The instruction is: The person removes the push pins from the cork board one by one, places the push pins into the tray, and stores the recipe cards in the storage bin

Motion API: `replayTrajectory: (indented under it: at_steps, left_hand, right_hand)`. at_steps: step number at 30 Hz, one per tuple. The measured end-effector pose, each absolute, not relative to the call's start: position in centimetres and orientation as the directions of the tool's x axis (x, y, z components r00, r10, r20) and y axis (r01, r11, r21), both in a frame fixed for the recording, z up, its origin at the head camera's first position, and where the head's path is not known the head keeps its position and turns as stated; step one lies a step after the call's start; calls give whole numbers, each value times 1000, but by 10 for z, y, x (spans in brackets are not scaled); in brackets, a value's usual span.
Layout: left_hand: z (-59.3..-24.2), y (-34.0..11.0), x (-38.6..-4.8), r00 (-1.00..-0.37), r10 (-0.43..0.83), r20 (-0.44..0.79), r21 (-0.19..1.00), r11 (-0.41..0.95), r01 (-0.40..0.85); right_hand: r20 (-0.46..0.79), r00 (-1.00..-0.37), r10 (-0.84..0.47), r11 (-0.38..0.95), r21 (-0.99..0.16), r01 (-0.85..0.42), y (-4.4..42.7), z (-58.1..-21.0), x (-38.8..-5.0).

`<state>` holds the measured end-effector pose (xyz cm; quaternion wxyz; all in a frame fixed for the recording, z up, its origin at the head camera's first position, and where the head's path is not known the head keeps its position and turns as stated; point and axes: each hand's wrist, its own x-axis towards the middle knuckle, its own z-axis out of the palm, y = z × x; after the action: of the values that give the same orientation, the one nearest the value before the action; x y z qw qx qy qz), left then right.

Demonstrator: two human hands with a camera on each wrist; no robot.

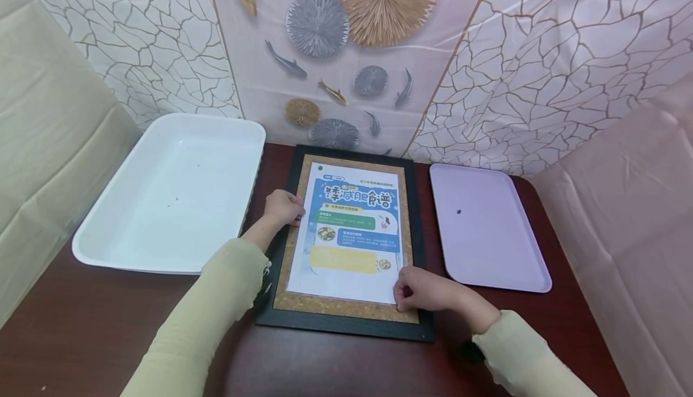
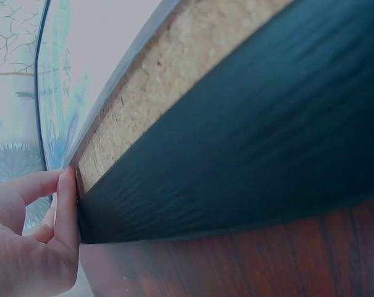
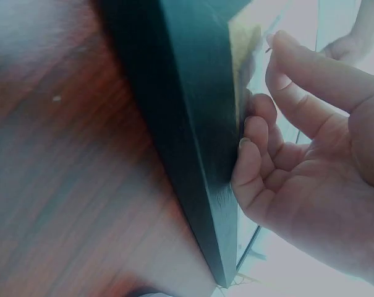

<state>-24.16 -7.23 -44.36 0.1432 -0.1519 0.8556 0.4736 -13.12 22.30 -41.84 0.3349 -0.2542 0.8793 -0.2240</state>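
Note:
A laminated poster [image 1: 346, 289] with blue, green and yellow print lies on a black-framed cork board [image 1: 346, 325]. A green pushpin [image 1: 320, 168] shows in its upper left corner. My left hand [image 1: 283, 207] is at the poster's left edge; in the left wrist view, the thumb and fingertips [image 2: 66, 176] pinch that edge. At the lower right corner, my right hand [image 1: 422, 289] has its thumb and forefinger together. A thin, needle-like tip of a pushpin [image 3: 268, 52] shows at those fingertips; its head is hidden. The other fingers are curled against the board.
A large white tray [image 1: 124, 228] stands left of the board, with a few tiny specks inside. On the right lies a pale purple tray [image 1: 489, 234] with a small dark thing [image 1: 459, 211] on it. Draped cloth [image 1: 622, 204] borders the dark red table [image 1: 303, 367].

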Motion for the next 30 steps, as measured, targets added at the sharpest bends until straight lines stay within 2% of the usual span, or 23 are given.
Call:
replayTrajectory:
  at_steps: [8, 16, 22, 30]
  left_hand:
    - [-443, -72, -242, -908, -114, -403, 766, 501, -403]
    - [-443, -73, -241, -914, -105, -391, 773, 502, -388]
    - [-446, -73, -241, -911, -113, -396, 772, 497, -397]
    - [-445, -73, -242, -916, -108, -386, 779, 494, -386]
  right_hand:
    - [-462, -639, -616, 758, -569, -320, 226, -419, -129]
    - [-482, -619, -620, 742, -616, -264, 229, -420, -137]
    - [-493, -652, -576, 765, -606, -217, 230, -414, -144]
    - [-436, -719, -541, 774, -592, -224, 228, -394, -153]
